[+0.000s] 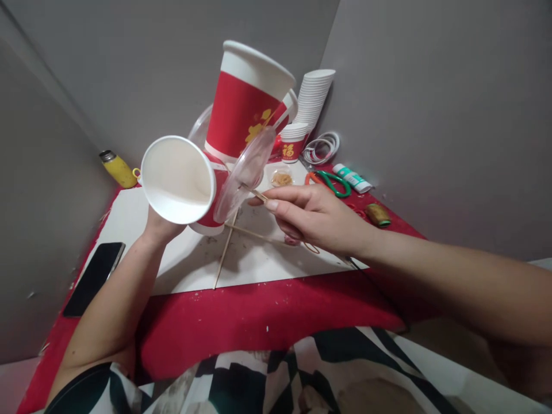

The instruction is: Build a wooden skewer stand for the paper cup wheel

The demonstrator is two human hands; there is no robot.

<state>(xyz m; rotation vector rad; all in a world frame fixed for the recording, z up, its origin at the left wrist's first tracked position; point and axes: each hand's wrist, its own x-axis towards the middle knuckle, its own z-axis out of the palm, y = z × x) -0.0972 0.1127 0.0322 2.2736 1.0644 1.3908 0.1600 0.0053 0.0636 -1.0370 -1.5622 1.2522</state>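
Several red and white paper cups joined into one piece are held up over the board. One white-rimmed cup [178, 179] turns its open mouth towards me, and a larger-looking red cup [245, 103] stands tilted above it. Clear round plastic lids [245, 175] sit on the sides like wheels. My left hand [161, 229] supports the piece from behind the near cup, its fingers hidden. With thumb and fingers closed, my right hand [302, 215] pinches a thin wooden stick [257, 194] whose far end meets the middle of the near lid.
On the white board [185, 282] lie crossed wooden sticks [226, 247]. Behind are stacked paper cups [314, 95], a cup with "福" [292, 150], rubber bands [282, 178], scissors [334, 183], a glue tube [352, 178] and thread [378, 214]. A phone [95, 279] and yellow bottle [118, 169] lie left.
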